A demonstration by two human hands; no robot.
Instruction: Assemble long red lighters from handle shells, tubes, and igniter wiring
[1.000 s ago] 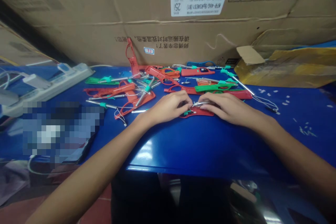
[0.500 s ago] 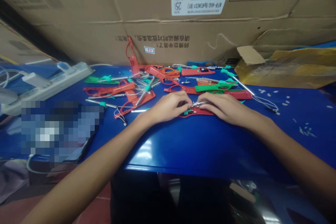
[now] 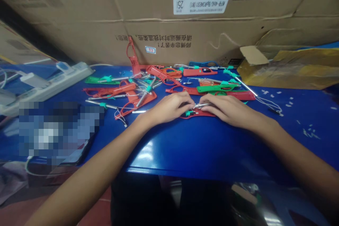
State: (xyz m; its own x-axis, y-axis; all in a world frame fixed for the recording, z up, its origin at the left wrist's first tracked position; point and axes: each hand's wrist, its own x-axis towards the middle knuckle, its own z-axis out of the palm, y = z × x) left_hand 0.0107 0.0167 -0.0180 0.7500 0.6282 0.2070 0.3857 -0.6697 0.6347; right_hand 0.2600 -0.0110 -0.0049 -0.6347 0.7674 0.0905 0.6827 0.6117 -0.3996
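My left hand (image 3: 173, 106) rests over the table with thumb and fingers pinched together. Its fingertips meet the near end of a silver metal tube (image 3: 201, 105), and whatever small part they pinch is too small to make out. From the other side, my right hand (image 3: 229, 108) grips that tube between thumb and fingers. Beneath both hands lies a red plastic lighter shell (image 3: 199, 113), partly covered by the fingers. A teal trigger piece (image 3: 189, 113) sits in the shell, close to my left thumb.
Behind the hands spread several red lighter shells (image 3: 165, 76), a green shell (image 3: 218, 88) and metal tubes with wires (image 3: 246, 86). A large carton (image 3: 87, 10) stands at the back, a small open box (image 3: 293, 70) at right. A power strip (image 3: 50, 86) lies left.
Both hands stay almost in place, with only a slight shift of the fingers around the metal tube. The view has moved very little.
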